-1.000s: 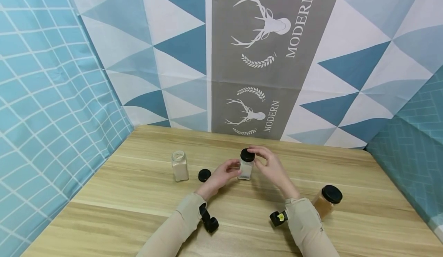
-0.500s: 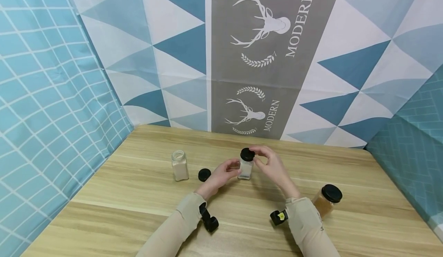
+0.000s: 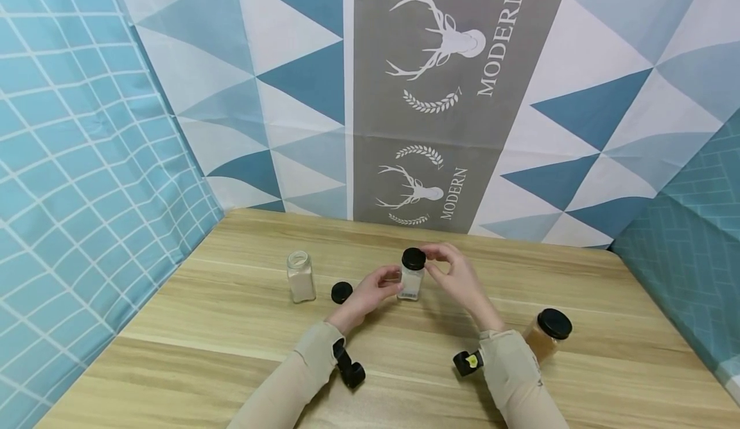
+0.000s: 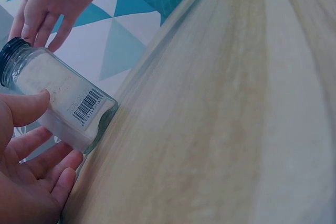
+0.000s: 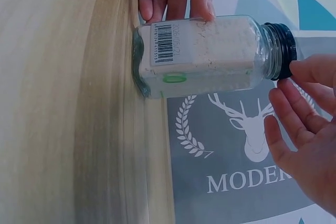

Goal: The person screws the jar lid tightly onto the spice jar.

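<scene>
A square glass jar (image 3: 411, 282) of pale powder stands upright on the table under a black screw lid (image 3: 413, 259). My left hand (image 3: 370, 291) holds its body from the left, thumb in front and fingers behind. My right hand (image 3: 458, 282) pinches the lid's right edge between thumb and fingertips. In the right wrist view, a barcode label (image 5: 164, 43) and a small green mark (image 5: 175, 77) show on the glass. The left wrist view shows the left thumb (image 4: 31, 107) lying against the jar's side.
To the left stands an uncapped glass jar (image 3: 301, 282) of pale powder. Beside it a loose black lid (image 3: 342, 292) lies on the wooden table (image 3: 260, 352). A larger black-lidded jar (image 3: 541, 340) with brown contents stands by the right forearm. Patterned cloth (image 3: 300, 95) hangs behind.
My right fingertips have slid from over the lid's top to its right edge, and that wrist has shifted slightly right. The left hand and the jar have stayed put.
</scene>
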The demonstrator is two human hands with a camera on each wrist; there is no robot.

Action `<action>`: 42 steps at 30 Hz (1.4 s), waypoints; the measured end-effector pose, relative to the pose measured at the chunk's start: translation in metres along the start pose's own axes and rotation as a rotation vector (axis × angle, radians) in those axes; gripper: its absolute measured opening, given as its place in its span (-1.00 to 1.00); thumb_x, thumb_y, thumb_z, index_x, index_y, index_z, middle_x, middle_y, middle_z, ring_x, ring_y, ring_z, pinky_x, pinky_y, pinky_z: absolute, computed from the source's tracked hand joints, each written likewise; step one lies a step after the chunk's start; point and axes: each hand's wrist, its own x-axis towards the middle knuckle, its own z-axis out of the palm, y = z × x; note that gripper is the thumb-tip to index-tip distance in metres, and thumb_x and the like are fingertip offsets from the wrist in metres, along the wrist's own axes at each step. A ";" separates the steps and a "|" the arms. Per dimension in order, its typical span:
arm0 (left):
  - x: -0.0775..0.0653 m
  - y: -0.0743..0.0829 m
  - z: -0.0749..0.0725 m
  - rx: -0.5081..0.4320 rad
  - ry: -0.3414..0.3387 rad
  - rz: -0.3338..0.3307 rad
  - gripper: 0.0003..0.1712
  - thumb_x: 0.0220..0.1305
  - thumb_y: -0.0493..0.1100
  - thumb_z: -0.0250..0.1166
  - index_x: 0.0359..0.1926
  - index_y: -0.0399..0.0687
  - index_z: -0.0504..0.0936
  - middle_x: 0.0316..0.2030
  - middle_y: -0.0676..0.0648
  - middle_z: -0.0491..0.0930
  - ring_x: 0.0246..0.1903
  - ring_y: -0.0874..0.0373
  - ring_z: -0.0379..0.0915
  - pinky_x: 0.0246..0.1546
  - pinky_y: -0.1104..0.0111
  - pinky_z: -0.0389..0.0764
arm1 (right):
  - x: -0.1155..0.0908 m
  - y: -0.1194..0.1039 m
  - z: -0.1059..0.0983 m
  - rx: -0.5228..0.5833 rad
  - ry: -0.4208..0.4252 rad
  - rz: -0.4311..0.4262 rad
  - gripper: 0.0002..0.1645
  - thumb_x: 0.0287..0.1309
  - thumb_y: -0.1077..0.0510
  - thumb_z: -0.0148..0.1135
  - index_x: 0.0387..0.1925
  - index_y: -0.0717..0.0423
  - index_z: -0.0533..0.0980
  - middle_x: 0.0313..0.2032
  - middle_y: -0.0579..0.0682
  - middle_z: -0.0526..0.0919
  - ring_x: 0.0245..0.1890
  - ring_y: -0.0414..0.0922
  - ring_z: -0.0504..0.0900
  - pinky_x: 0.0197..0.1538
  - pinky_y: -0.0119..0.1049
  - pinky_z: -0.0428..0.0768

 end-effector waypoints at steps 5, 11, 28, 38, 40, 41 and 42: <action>0.000 0.000 -0.001 0.000 -0.005 -0.002 -0.45 0.28 -0.17 0.12 0.25 -0.26 0.25 0.15 -0.25 0.36 0.11 -0.11 0.31 0.10 0.10 0.35 | 0.001 0.002 -0.001 -0.014 -0.001 -0.032 -0.67 0.05 0.30 0.23 -0.07 0.14 0.56 -0.19 0.04 0.58 -0.16 -0.05 0.54 -0.03 -0.08 0.48; 0.000 -0.001 0.000 0.007 -0.008 -0.001 -0.45 0.29 -0.16 0.12 0.25 -0.25 0.26 0.14 -0.24 0.37 0.10 -0.10 0.31 0.10 0.10 0.36 | 0.002 0.002 -0.002 -0.042 -0.010 -0.046 -0.70 0.03 0.23 0.28 -0.13 0.11 0.59 -0.07 0.05 0.57 0.01 -0.02 0.49 0.10 -0.03 0.40; 0.018 -0.029 -0.001 0.015 0.010 -0.004 -0.38 0.23 0.00 0.17 0.26 -0.10 0.27 0.14 -0.13 0.39 0.10 -0.02 0.32 0.10 0.13 0.37 | 0.001 0.000 0.008 0.082 -0.056 -0.028 -0.47 0.08 0.24 0.24 0.11 0.25 0.37 0.08 0.17 0.47 0.07 0.08 0.48 0.14 -0.07 0.40; 0.018 -0.030 -0.001 0.014 0.012 -0.006 -0.39 0.23 -0.01 0.18 0.25 -0.12 0.28 0.14 -0.14 0.39 0.11 -0.03 0.32 0.12 0.12 0.35 | 0.000 -0.005 0.006 0.067 -0.046 -0.021 -0.51 0.07 0.30 0.23 0.09 0.24 0.40 0.04 0.15 0.50 0.01 0.06 0.52 0.12 -0.06 0.42; 0.018 -0.029 -0.001 0.009 0.012 -0.004 -0.39 0.23 -0.02 0.18 0.25 -0.12 0.28 0.15 -0.14 0.39 0.12 -0.04 0.31 0.12 0.11 0.34 | -0.001 -0.011 0.005 0.072 -0.044 -0.021 -0.52 0.07 0.33 0.21 0.08 0.29 0.40 0.04 0.19 0.49 0.00 0.10 0.51 0.11 -0.01 0.42; 0.018 -0.029 -0.001 0.007 0.012 -0.005 -0.38 0.23 -0.02 0.18 0.26 -0.12 0.27 0.15 -0.15 0.39 0.12 -0.04 0.31 0.13 0.11 0.34 | -0.002 -0.015 0.004 0.069 -0.044 -0.022 -0.52 0.06 0.36 0.20 0.07 0.33 0.39 0.03 0.22 0.49 -0.01 0.12 0.51 0.09 0.01 0.42; 0.017 -0.029 -0.001 0.006 0.011 -0.008 -0.38 0.23 -0.02 0.18 0.26 -0.12 0.27 0.15 -0.14 0.38 0.12 -0.04 0.31 0.13 0.11 0.34 | -0.002 -0.019 0.003 0.066 -0.044 -0.024 -0.53 0.07 0.37 0.19 0.06 0.35 0.39 0.03 0.24 0.49 -0.02 0.14 0.50 0.08 0.03 0.43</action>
